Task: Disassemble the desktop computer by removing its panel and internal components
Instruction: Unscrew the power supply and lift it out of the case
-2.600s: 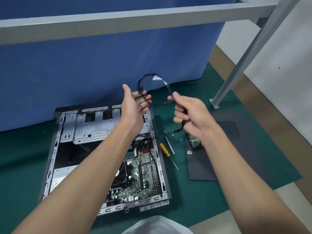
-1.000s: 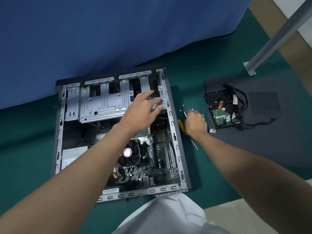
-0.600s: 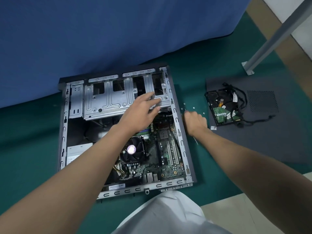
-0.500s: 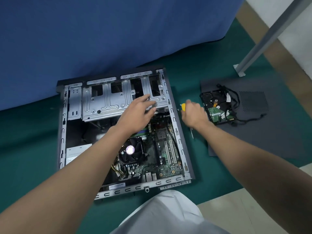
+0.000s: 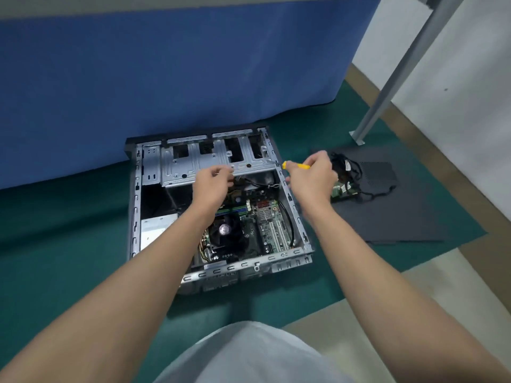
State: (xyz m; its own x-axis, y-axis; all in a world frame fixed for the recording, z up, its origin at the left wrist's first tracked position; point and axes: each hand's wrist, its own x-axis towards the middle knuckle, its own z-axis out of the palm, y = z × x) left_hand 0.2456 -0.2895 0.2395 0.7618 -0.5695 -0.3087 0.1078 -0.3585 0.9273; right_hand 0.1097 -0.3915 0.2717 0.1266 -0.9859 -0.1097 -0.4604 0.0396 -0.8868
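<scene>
Squarely inside right grip (image 5: 312, 178): yellow screwdriver (image 5: 297, 165).

Yellow screwdriver (image 5: 298, 165) shaft hidden by right hand (image 5: 312, 182), hard drive (image 5: 343, 188) partly covered

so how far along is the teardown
Done: the side panel is off and lies on the mat, with the hard drive and its cables on it. In hand: the right hand grips a yellow screwdriver at the drive cage, the left hand beside it. Left: cage, motherboard and cooler fan sit in the case.
</scene>
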